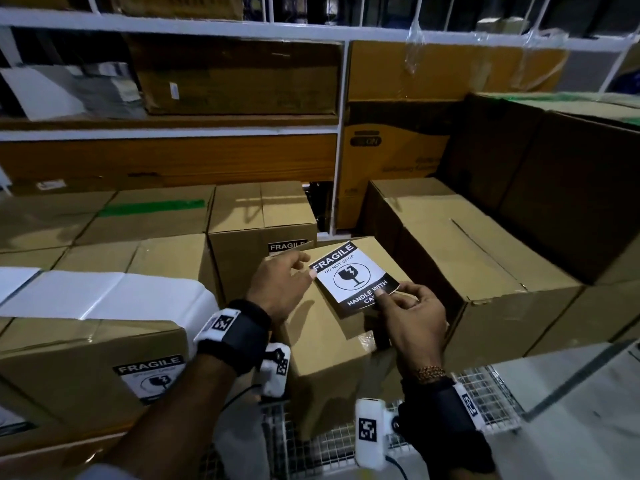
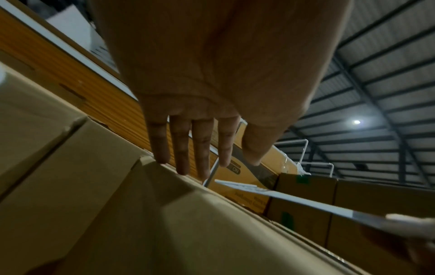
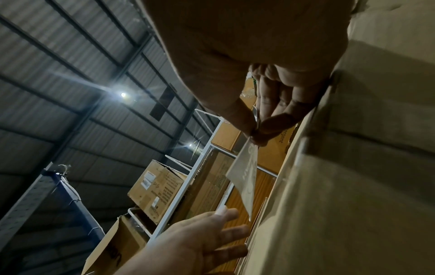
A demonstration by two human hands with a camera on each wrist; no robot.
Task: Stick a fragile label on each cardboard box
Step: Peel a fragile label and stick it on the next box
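Observation:
A black-and-white FRAGILE label [image 1: 353, 278] hovers tilted just above the top of a plain cardboard box [image 1: 332, 344] in the middle of the head view. My right hand [image 1: 382, 295] pinches the label's near corner between thumb and forefinger; the right wrist view shows that pinch [image 3: 254, 134] and the label [image 3: 244, 173] hanging from it. My left hand [image 1: 304, 268] is open with straight fingers over the box's far left corner, thumb tip beside the label's left edge. In the left wrist view the straight fingers [image 2: 181, 148] reach the box edge [image 2: 164, 167], and the label [image 2: 294, 201] shows edge-on.
Two neighbouring boxes carry FRAGILE labels: one at front left [image 1: 149, 375], one behind the middle box [image 1: 287, 245]. A larger box [image 1: 467, 251] stands to the right. White shelving [image 1: 338, 133] holds cartons behind. A wire mesh cart [image 1: 311, 445] lies below my wrists.

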